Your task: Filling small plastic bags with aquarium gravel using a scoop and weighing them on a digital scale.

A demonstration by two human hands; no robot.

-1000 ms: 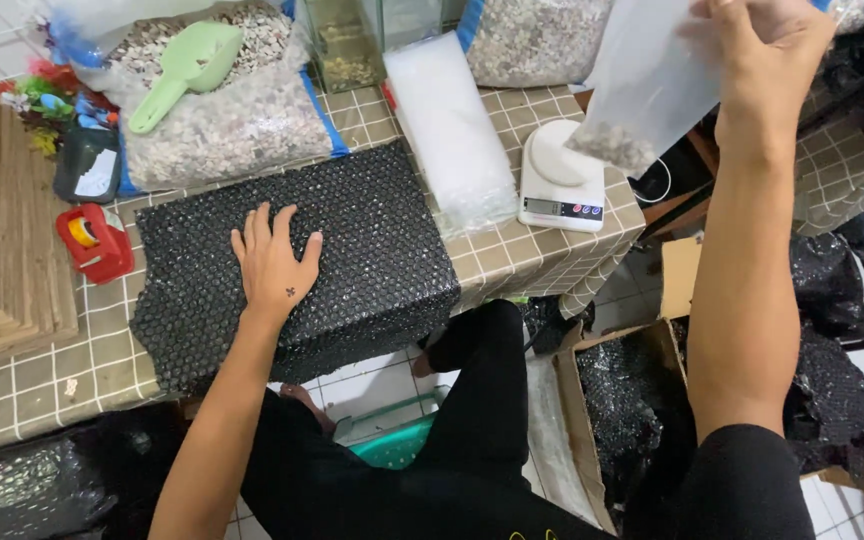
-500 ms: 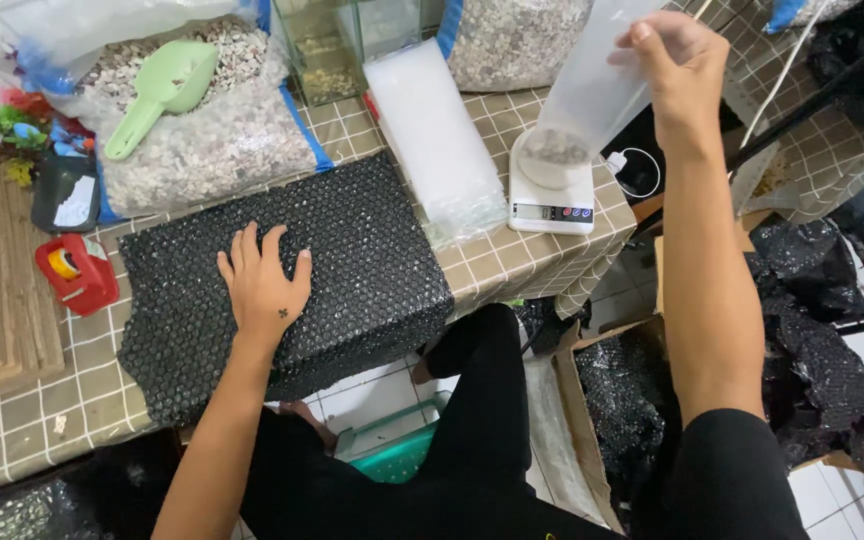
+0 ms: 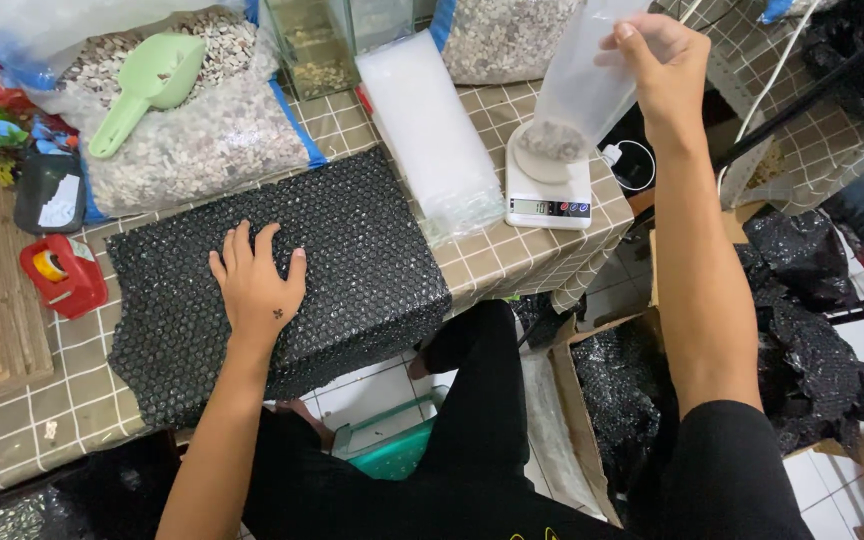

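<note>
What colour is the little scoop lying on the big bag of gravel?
The plastic scoop is pale green, seen in the head view.

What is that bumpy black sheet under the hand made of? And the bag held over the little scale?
The black sheet looks like plastic bubble wrap: rows of small shiny bubbles cover it, and the left hand lies flat on it. The bag in the right hand seems thin clear plastic, slightly cloudy; small grains show through its bottom. The scale looks like smooth white hard plastic, probably.
</note>
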